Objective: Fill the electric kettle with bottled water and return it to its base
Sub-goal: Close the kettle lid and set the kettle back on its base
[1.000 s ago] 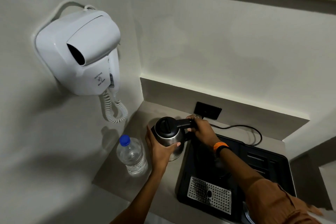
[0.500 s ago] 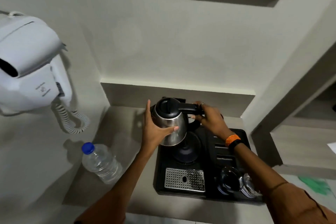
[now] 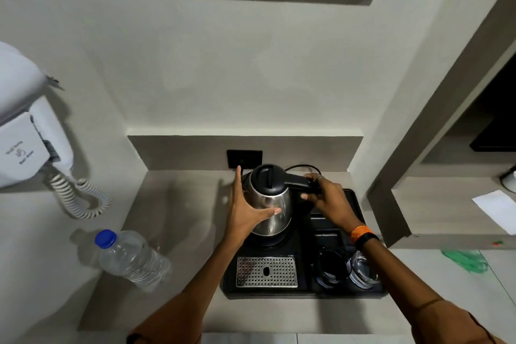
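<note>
The steel kettle (image 3: 269, 201) stood upright on its base (image 3: 275, 240) in the black tray (image 3: 304, 289), between both hands. The left hand (image 3: 245, 212) lay spread flat against its body, thumb across the front; the right hand (image 3: 328, 200) was curled tight round the black handle (image 3: 297, 183). The capped water bottle (image 3: 131, 258) stood on the bench (image 3: 178, 204), well left of the left hand.

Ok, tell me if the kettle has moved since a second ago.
Yes. The kettle has moved right, from the counter beside the black tray onto its round base, away from the water bottle.
</note>
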The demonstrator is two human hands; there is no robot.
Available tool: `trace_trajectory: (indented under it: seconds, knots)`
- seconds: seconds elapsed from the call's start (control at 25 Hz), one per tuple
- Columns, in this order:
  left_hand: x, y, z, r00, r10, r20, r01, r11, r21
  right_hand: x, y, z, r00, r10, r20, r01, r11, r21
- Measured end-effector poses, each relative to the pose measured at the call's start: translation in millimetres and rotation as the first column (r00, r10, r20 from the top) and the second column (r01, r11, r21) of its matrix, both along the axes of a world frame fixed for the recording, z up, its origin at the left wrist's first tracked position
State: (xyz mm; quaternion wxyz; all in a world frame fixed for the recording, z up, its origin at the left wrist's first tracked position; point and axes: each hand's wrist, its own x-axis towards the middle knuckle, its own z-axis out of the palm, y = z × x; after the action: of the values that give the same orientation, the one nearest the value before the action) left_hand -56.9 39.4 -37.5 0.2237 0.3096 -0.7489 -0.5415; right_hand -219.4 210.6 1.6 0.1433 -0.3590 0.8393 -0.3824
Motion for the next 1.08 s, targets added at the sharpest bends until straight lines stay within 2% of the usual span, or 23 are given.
trace_trajectory:
  seconds: [0.44,0.72,0.8,0.92,1.08]
  knots:
    - [17,7,-9,0.997,0.003,0.079,-0.001,1.000,-0.030,1,4,-9,0.995,0.088,-0.049,-0.085,0.994,0.068]
    - [23,1,-22,0.996,-0.025,0.090,0.024,0.999,0.022,5,4,-10,0.998,0.060,-0.021,-0.058,0.995,0.076]
    - [27,-6,-26,0.992,-0.063,0.107,0.061,0.998,0.016,7,3,-10,0.995,0.039,0.096,-0.045,0.997,0.058]
    - [31,-20,-32,0.989,-0.118,0.090,0.116,0.993,0.027,18,-2,-10,0.922,-0.025,0.387,0.087,0.986,-0.143]
    - [33,-30,-25,0.987,-0.132,0.096,0.126,0.990,0.065,22,-9,-17,0.838,-0.084,0.540,0.290,0.906,-0.309]
